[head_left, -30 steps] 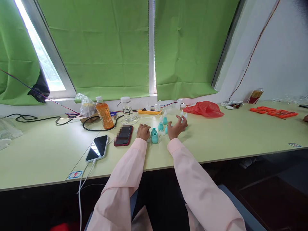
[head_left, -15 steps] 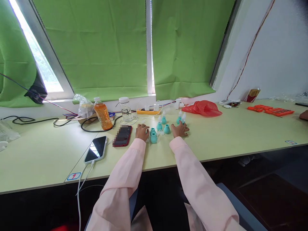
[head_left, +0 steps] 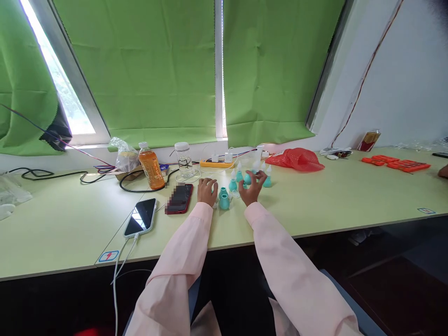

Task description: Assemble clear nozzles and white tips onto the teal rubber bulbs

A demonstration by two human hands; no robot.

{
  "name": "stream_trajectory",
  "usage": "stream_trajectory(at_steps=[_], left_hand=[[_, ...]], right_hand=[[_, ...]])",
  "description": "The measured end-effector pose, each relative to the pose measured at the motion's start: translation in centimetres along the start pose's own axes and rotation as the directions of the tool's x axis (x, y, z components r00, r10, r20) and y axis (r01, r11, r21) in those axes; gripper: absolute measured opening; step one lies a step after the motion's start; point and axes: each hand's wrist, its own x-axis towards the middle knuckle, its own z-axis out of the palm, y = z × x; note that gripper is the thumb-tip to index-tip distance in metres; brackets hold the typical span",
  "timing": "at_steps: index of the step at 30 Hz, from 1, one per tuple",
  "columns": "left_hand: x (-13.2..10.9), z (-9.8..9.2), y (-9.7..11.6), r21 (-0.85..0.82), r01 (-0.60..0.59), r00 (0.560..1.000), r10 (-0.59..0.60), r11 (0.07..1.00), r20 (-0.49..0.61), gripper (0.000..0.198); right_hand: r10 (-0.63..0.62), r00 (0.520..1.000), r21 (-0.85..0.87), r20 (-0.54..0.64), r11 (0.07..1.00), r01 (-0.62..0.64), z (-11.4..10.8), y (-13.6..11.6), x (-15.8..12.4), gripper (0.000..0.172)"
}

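Note:
My left hand [head_left: 207, 192] rests on the table with bent fingers apart, just left of two teal bulbs [head_left: 224, 201] with open necks. What lies under its palm is hidden. My right hand [head_left: 252, 188] is raised over the right side of the group, thumb and fingers curved apart. A teal bulb [head_left: 244, 185] shows partly behind its thumb; I see no grip on it. Between the hands stands a teal bulb with a white pointed tip [head_left: 233, 184], with small clear pieces [head_left: 235, 194] near it. Another tipped bulb [head_left: 267, 180] stands right of the right hand.
Left of the hands lie a red-edged phone [head_left: 179, 199] and a white phone [head_left: 140, 217] with cables. Behind are an orange drink bottle [head_left: 151, 168], a clear jar [head_left: 184, 161], a yellow power strip [head_left: 216, 164] and a red plastic bag [head_left: 296, 160]. Orange pieces [head_left: 408, 164] lie far right.
My right hand has lifted off the tipped bulbs at the right and shifted left toward an open-necked bulb, uncovering a tipped one. My left hand has stayed nearly in place.

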Motion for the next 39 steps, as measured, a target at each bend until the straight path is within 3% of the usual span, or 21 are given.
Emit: stream_trajectory(at_steps=[4,12,15,22,26,29,33,36,39], left_hand=[[0.0,-0.7,0.4,-0.133,0.004,0.999,-0.009,0.991,-0.042,0.032],[0.3,-1.1,0.7,-0.404,0.16,0.981,-0.19,0.901,-0.035,0.044],[0.5,-0.9,0.7,-0.521,0.251,0.961,-0.274,0.816,0.034,0.048],[1.1,-0.1,0.1,-0.722,0.402,0.906,-0.36,0.563,0.224,0.047],[1.4,-0.2,-0.2,-0.741,0.442,0.882,-0.393,0.505,0.259,0.044],[1.8,-1.0,-0.6,-0.714,0.447,0.878,-0.418,0.538,0.234,0.045],[1.8,-1.8,-1.1,-0.6,0.4,0.898,-0.428,0.693,0.103,0.044],[1.3,-1.6,-1.3,-0.442,0.329,0.934,-0.356,0.835,0.023,0.035],[0.9,-1.0,-1.2,-0.291,0.248,0.968,-0.249,0.924,0.033,0.023]], right_hand=[[-0.245,0.959,0.149,0.142,0.963,0.224,0.4,-0.8,-1.2,0.026],[-0.482,0.834,0.288,0.27,0.867,0.407,0.4,-2.4,-2.7,0.021],[-0.51,0.812,0.302,0.285,0.851,0.428,0.4,-2.8,-3.0,0.021],[-0.506,0.813,0.293,0.288,0.855,0.428,0.7,-2.9,-3.3,0.015],[-0.49,0.826,0.296,0.278,0.862,0.412,0.9,-2.9,-3.4,0.011],[-0.443,0.856,0.289,0.267,0.884,0.367,0.9,-3.0,-3.3,0.01],[-0.32,0.916,0.276,0.242,0.928,0.252,1.0,-3.3,-3.0,0.01],[-0.211,0.951,0.281,0.226,0.949,0.143,1.1,-3.4,-2.8,0.012],[-0.117,0.967,0.308,0.228,0.951,0.042,1.1,-3.5,-2.7,0.021]])
